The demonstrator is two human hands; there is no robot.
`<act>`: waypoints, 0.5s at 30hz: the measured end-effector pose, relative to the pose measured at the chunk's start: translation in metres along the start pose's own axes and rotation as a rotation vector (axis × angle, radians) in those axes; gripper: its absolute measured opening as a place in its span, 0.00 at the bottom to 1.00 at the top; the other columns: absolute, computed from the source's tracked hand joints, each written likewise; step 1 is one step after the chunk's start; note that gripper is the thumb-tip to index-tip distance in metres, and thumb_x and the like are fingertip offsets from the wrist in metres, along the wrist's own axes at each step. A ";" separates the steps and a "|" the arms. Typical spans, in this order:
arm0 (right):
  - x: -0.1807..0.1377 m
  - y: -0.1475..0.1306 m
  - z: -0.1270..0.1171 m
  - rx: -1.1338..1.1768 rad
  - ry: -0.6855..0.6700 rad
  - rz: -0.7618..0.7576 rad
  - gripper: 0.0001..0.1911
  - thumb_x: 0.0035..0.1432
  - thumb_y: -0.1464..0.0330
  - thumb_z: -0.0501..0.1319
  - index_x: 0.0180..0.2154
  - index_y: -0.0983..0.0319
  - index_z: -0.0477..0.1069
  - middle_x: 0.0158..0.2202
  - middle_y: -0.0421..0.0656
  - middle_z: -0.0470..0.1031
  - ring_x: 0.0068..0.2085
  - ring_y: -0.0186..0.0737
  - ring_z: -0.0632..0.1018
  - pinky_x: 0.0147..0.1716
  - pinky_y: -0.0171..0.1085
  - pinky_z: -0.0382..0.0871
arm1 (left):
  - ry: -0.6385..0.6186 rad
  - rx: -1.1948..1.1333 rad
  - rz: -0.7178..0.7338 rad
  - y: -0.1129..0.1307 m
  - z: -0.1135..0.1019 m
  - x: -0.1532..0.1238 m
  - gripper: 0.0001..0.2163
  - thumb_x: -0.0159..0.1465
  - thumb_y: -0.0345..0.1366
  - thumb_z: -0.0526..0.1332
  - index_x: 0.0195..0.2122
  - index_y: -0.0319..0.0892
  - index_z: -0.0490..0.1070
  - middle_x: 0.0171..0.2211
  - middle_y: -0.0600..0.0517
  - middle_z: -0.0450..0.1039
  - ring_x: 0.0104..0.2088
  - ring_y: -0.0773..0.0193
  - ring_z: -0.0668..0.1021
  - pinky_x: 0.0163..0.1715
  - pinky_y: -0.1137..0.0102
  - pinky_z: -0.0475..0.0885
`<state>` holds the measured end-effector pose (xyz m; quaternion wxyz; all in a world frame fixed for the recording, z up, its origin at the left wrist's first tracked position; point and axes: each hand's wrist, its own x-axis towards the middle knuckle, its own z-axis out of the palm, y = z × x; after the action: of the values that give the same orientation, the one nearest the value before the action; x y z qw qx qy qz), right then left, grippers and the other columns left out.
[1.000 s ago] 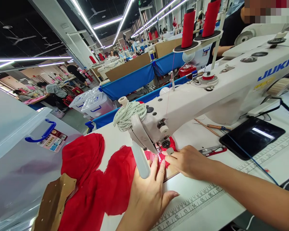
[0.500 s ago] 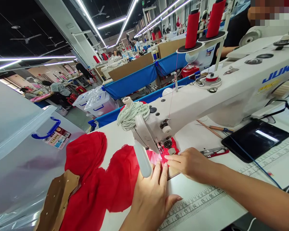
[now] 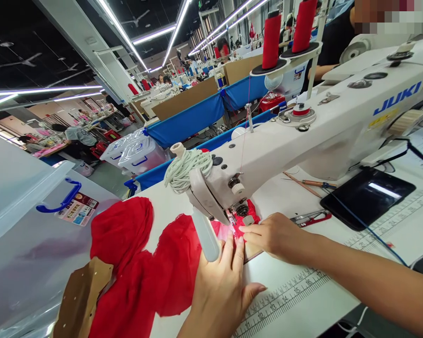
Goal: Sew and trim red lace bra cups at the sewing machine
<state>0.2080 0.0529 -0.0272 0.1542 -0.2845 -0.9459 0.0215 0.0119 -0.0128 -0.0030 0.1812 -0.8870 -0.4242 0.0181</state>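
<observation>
My left hand (image 3: 220,288) lies flat with fingers stretched out, pressing red fabric (image 3: 144,277) onto the white table in front of the needle. My right hand (image 3: 273,234) rests on the red fabric just right of the presser foot (image 3: 237,224), fingers together and extended toward the needle. The white JUKI sewing machine (image 3: 324,126) spans the table above both hands. The fabric trails left off the needle area in loose folds.
Red-handled thread snips (image 3: 312,218) lie right of my right hand. A black tablet (image 3: 368,196) sits under the machine arm. A clear plastic bin (image 3: 28,234) stands at left, a brown cardboard pattern (image 3: 79,300) at bottom left. Two red thread cones (image 3: 271,35) stand behind. Other workers sit beyond.
Both hands stay pressed on the red fabric at the needle, with the left fingers edging slightly forward. The view shifts a little; nothing was picked up or let go.
</observation>
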 end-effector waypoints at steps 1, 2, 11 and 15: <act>0.000 0.000 0.000 -0.001 -0.014 0.002 0.11 0.55 0.82 0.52 0.32 0.63 0.68 0.30 0.43 0.75 0.24 0.32 0.66 0.21 0.36 0.44 | 0.004 0.004 0.001 0.000 0.000 0.000 0.35 0.62 0.59 0.48 0.55 0.33 0.68 0.51 0.37 0.73 0.44 0.45 0.76 0.37 0.53 0.76; 0.001 0.000 0.000 -0.001 -0.027 0.005 0.11 0.55 0.82 0.52 0.31 0.64 0.68 0.30 0.43 0.75 0.24 0.32 0.67 0.21 0.36 0.44 | 0.005 0.007 0.003 0.000 0.001 0.000 0.34 0.62 0.59 0.48 0.55 0.33 0.68 0.52 0.37 0.72 0.45 0.44 0.76 0.39 0.52 0.75; 0.007 0.000 -0.010 -0.003 -0.098 0.064 0.10 0.55 0.80 0.52 0.30 0.63 0.67 0.24 0.40 0.72 0.21 0.33 0.60 0.20 0.36 0.41 | -0.020 0.000 -0.060 -0.002 0.007 0.000 0.33 0.64 0.58 0.45 0.58 0.37 0.65 0.56 0.39 0.69 0.51 0.45 0.74 0.42 0.53 0.74; 0.004 0.001 -0.008 0.014 -0.094 0.073 0.11 0.52 0.81 0.53 0.33 0.63 0.69 0.27 0.40 0.73 0.22 0.33 0.62 0.20 0.36 0.41 | 0.031 0.059 -0.037 -0.001 0.004 0.003 0.33 0.65 0.57 0.46 0.56 0.34 0.67 0.54 0.37 0.71 0.49 0.44 0.75 0.37 0.55 0.76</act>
<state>0.2075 0.0557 -0.0187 0.1107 -0.3166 -0.9409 0.0470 0.0126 -0.0085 -0.0062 0.2140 -0.8734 -0.4372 0.0135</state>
